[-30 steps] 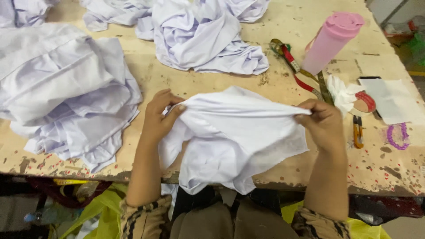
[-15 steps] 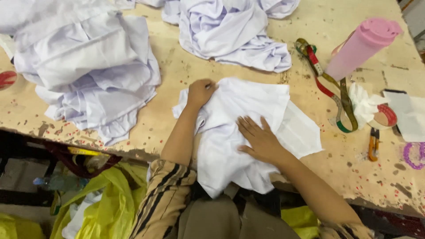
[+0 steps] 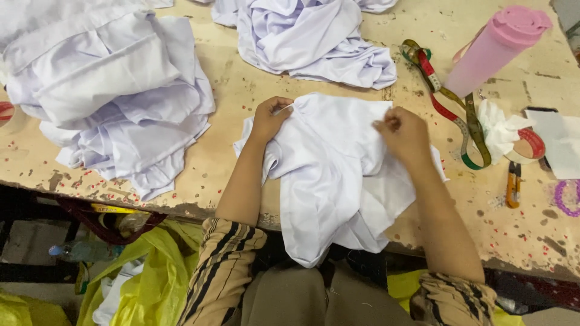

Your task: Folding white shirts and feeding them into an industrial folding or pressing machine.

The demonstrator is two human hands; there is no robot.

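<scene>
A white garment [image 3: 335,172] lies crumpled on the worn wooden table [image 3: 229,96] in front of me, its lower part hanging over the near edge. My left hand [image 3: 270,118] pinches the garment's top left corner. My right hand [image 3: 403,134] is closed on a fold of the cloth near its upper right side. Both forearms come up from below in striped sleeves.
A stack of white garments [image 3: 112,90] sits at the left, another heap [image 3: 314,36] at the back. On the right stand a pink bottle [image 3: 492,51], a measuring tape [image 3: 450,102], a tape roll [image 3: 525,145], a small cutter [image 3: 513,184] and paper. Yellow bags [image 3: 151,265] lie under the table.
The garment was held up stretched between both hands, then laid on the table with my right hand flat on it. Now both hands pinch its upper edge.
</scene>
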